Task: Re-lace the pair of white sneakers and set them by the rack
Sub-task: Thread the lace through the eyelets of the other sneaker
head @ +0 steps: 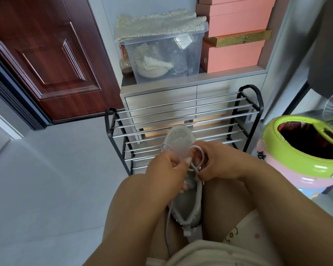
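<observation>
Here, 1 white sneaker (183, 181) sits between my knees, toe toward the rack (183, 120).
My left hand (167, 169) and right hand (217, 162) each pinch the lace (197, 158) with curled fingers above the tongue.

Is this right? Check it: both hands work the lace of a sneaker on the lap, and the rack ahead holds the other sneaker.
One thing is wrong. In the head view the rack holds no second sneaker; its bars show bare. Both hands, left and right, do work the lace of the sneaker on the lap.
</observation>
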Motion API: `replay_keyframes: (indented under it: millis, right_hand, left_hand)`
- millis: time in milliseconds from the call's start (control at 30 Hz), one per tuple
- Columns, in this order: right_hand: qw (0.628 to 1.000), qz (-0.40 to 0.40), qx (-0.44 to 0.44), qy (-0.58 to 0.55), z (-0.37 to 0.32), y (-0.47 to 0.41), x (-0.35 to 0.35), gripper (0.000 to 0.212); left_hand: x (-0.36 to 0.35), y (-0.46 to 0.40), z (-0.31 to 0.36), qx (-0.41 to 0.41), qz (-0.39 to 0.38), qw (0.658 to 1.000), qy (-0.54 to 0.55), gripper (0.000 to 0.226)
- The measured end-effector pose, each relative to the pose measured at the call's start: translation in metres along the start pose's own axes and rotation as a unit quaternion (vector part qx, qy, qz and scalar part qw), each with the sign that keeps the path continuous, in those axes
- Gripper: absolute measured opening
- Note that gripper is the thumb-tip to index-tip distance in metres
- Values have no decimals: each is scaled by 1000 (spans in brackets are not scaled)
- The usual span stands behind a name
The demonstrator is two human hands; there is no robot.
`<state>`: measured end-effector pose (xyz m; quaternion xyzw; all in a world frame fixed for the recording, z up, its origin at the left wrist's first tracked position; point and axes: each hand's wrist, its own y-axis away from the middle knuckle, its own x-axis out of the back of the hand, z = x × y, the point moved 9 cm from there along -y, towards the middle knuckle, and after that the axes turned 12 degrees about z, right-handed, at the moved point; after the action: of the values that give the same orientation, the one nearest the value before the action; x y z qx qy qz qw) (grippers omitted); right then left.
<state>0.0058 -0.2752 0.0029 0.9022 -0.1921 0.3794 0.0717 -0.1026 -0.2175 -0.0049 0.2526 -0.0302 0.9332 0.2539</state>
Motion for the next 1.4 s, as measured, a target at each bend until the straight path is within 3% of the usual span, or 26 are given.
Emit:
replay_keyframes:
  millis: [200,400,500,600,667,767,900,967,1067,1200,1400]
  right_hand:
    - [1000,-2,-11,1,3,1,1,42]
    - [999,-7,-37,-16,8,1,-3,38]
    - [1000,-18,-2,-22,1,2,-4,33]
    - [997,-54,27,-42,-5,5,-5,22]
    - [993,-94,43,-51,-6,7,-5,14]
    - [992,-105,41,-55,-2,7,0,11]
    - [984,42,-44,-165,15,-9,21,17]
    - [985,133,-55,-97,24,-17,30,13]
    - [977,203,-55,28,26,-23,32,3]
    - [979,180,-29,95,21,-29,19,14]
    - [987,139,-31,79,19,-32,12,19]
  left_hand:
    - [12,1,11,-25,-8,997,70,19]
    - [61,0,27,-47,62,979,189,23]
    - [59,1,26,-52,5,985,165,34]
    - [43,3,17,-19,-111,985,129,68]
    - [45,-5,7,5,-100,987,127,76]
    - [58,-22,-5,-11,9,997,78,47]
    - [56,-36,-9,-69,60,996,-13,19]
    - [48,-42,-9,-94,60,993,-43,12]
    - [37,-50,-8,-119,57,988,-80,11]
    - [22,-55,-4,-146,23,982,-120,11]
    - [14,-61,-10,-138,-13,980,-144,13]
